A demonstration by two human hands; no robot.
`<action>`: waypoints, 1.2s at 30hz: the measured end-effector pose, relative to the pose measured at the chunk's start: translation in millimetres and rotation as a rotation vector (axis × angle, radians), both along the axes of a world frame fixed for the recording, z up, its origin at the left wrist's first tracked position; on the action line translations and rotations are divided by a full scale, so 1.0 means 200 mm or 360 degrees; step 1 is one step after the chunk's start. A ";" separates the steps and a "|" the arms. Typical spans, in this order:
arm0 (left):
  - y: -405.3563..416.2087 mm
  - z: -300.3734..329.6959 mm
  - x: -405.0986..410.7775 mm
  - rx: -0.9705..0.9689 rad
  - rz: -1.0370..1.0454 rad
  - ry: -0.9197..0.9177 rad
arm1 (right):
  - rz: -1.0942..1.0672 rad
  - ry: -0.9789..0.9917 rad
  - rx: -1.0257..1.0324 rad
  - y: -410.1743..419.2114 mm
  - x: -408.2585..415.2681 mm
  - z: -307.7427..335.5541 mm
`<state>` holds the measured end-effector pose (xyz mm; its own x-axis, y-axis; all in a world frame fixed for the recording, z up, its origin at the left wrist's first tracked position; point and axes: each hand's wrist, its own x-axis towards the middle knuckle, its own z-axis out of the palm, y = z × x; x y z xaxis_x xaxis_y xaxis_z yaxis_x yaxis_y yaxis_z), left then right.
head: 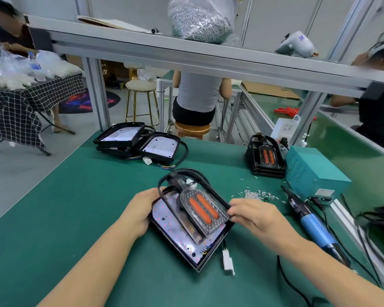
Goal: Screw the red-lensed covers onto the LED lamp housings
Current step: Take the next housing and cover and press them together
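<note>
Two hands on the job, one lamp between them. Count the stock first: one LED housing (182, 235) under the hands at the near middle of the green mat (75, 207), and a heap of open housings (138, 140) at the far left edge, at least three by my count, white boards facing up. One red-lensed cover (202, 211) is in play, and a stack of finished lamps (265, 156) stands far right against the teal power box (313, 173); how many are in that stack I cannot tell. One scatter of small silver screws (256, 194) lies just beyond the right hand, and one blue-handled electric screwdriver (315, 227) rests on the mat to the right.

Now the cover: clear ribbed plastic, rounded at the far end, two orange-red bars side by side down its middle, a black frame around it. It sits tilted over the housing's white board, which is dotted with small red points. A white connector (228, 261) trails from the housing's near corner.

Left hand (142, 209) grips the housing's left edge, fingers curled round it. Right hand (251, 214) comes in from the right, thumb and fingertips pinching the cover's frame at its right corner. Both forearms reach in from the bottom.
</note>
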<state>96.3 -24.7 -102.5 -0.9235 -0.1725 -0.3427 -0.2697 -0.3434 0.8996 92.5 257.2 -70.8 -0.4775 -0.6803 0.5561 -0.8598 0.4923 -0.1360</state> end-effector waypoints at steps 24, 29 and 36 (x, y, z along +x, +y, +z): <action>0.00 0.00 0.03 0.0059 0.0006 0.0102 | -0.0053 0.0287 0.0537 -0.03 0.05 0.01; 0.01 -0.01 0.03 0.0049 0.0057 0.0086 | -0.0168 -0.0096 0.0568 -0.04 0.14 -0.01; 0.03 -0.03 0.02 -0.0091 0.0077 0.0146 | -0.0246 -0.0435 0.0571 -0.13 0.24 -0.10</action>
<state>100.8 -18.7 -107.5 -0.9407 -0.2341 -0.2454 -0.1697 -0.3017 0.9382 139.9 230.7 -90.7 -0.6845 -0.7157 0.1386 -0.7289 0.6691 -0.1451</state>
